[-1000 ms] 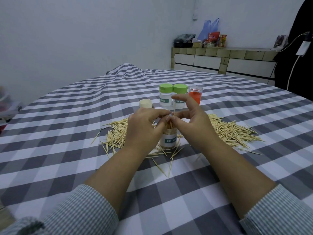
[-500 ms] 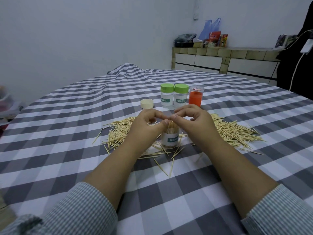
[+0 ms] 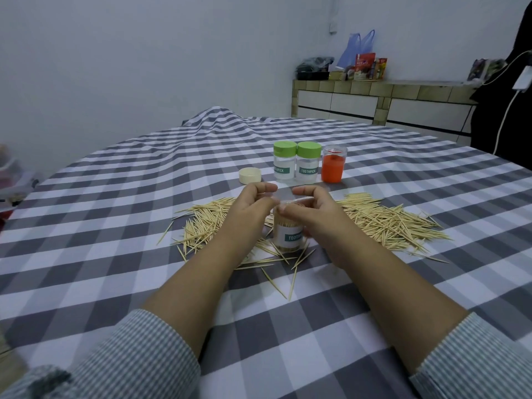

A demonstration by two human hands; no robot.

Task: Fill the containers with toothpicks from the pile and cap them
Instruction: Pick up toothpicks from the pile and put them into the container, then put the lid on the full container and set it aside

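At the centre of a grey-and-white checked tablecloth [image 3: 331, 326] stands a clear container [image 3: 288, 236] labelled "TOOTHPICK", upright and packed with toothpicks almost to its open rim. It has no cap on. Both hands meet over its mouth. The left hand [image 3: 249, 210] has its fingers curled, thumb and forefinger pinched at the rim. The right hand [image 3: 312, 210] is curled around the container's right side and top, fingertips touching the toothpick ends. Whether a loose toothpick sits between the fingers cannot be told.

Around the container's base spreads the pile of toothpicks [image 3: 383, 220], fanning out to both sides, with a few strays lying nearer the viewer.

Beyond the hands, a cream cap [image 3: 250, 175] lies on the cloth, apart from the container. Just right of it stand two green-capped containers [image 3: 296, 164], side by side and seemingly empty, then an orange container [image 3: 334, 167] without a cap.

The step appears to be settling the last toothpicks into a nearly full container. The next move likely calls for reaching for the cream cap and fitting it squarely, with no ends sticking above the rim.
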